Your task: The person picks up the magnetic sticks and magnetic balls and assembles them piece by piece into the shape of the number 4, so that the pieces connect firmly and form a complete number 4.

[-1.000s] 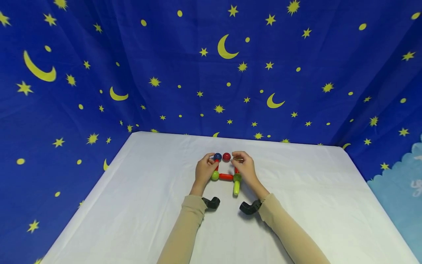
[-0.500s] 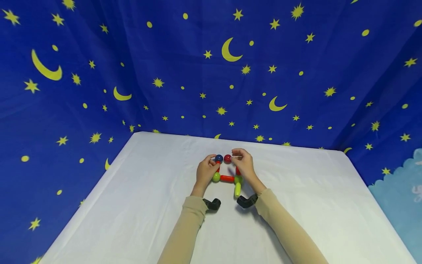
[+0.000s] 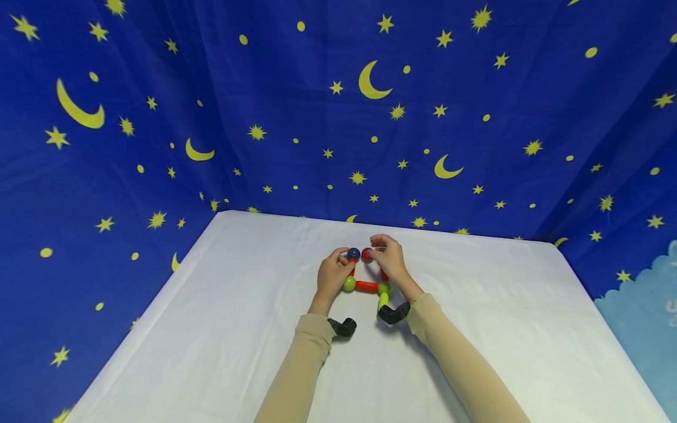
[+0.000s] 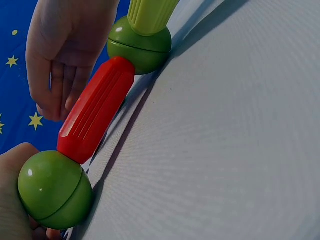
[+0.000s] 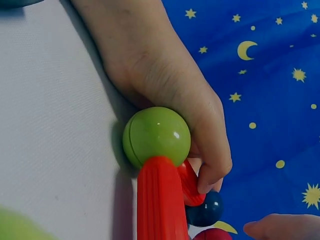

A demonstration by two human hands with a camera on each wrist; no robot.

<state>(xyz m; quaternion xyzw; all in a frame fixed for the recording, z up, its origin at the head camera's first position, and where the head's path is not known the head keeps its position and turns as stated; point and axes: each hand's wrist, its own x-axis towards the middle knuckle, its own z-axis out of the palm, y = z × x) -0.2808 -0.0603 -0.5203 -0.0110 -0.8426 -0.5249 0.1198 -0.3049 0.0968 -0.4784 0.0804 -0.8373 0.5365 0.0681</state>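
My left hand pinches a short red rod that joins a blue ball to a green ball. From that green ball a second red rod runs across to another green ball. A third red rod and a yellow-green rod also leave this far green ball. My right hand reaches over the right side of the frame, fingers loosely bent. Its thumb tip is right at a red ball beside the blue one; in the right wrist view a fingertip shows slightly apart from it.
The rods and balls stand on a table with a white cloth. Behind rises a blue curtain with yellow stars and moons. Black wrist mounts stick out from both sleeves; the right mount overlaps the yellow-green rod.
My right hand has shifted left and slightly away from me, bringing its thumb to the red ball. The left hand keeps its grip, and the view has tilted slightly.
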